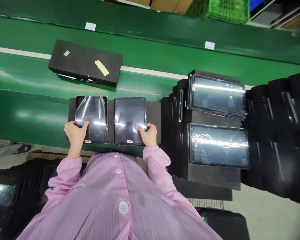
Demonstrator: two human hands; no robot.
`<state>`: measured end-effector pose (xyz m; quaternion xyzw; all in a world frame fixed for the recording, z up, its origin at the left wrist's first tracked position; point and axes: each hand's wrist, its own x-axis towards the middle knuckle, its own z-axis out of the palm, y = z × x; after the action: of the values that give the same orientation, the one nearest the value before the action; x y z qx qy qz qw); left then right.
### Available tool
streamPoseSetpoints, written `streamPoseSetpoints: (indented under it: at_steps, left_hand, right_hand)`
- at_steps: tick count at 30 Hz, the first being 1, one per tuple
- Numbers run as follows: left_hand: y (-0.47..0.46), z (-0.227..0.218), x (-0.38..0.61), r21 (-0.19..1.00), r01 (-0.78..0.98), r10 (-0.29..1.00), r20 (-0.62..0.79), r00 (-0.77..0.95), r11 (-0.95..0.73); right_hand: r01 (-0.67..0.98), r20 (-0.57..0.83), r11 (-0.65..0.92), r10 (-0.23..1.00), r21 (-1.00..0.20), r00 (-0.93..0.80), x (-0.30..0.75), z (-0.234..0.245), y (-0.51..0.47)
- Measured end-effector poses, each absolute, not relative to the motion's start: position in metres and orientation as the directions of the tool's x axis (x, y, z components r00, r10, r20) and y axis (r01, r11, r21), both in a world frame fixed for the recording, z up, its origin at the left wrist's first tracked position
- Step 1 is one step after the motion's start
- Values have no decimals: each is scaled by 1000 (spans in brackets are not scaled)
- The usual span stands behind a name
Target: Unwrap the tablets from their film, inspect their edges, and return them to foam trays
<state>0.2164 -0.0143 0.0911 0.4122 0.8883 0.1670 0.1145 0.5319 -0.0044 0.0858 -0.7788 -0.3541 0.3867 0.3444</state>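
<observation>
A black foam tray (155, 116) lies on the green belt right in front of me with two dark tablet screens side by side in it. The left screen (93, 115) has a clear film lifting at its top. My left hand (75, 135) rests on its near left corner, thumb stretched over the glass, fingers curled at the edge. The right screen (130, 116) looks bare and glossy. My right hand (147, 135) lies on its near right corner, fingers pressed on the glass. Both sleeves are pink.
Another black tray (86, 61) with bits of tape lies farther up the green conveyor (27, 110). A tall stack of black trays with two filmed screens (217, 96) on top stands at my right, more stacks (285, 133) beyond. Dark trays (5, 196) sit low left.
</observation>
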Motion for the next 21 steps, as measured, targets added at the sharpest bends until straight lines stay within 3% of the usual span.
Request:
streamPoseSetpoints:
  at_steps: [2,6,9,16,21]
  left_hand:
    - [-9,94,206,508,582,735,-167,-657,635]
    - [-4,97,189,753,133,672,-474,-568,644]
    - [-2,92,185,775,-51,663,-570,-485,629]
    - [-1,77,184,738,-284,624,-671,-400,612]
    - [-6,78,190,740,-388,673,-667,-319,549]
  right_hand:
    - [195,-412,-499,838,-845,359,534,97,-4]
    - [-2,-440,-447,879,-895,183,530,126,-10]
    - [-158,-468,-452,880,-878,84,517,138,-13]
    - [-250,-510,-500,860,-829,-29,463,112,-21]
    - [-50,-390,-393,919,-918,-49,423,88,-13]
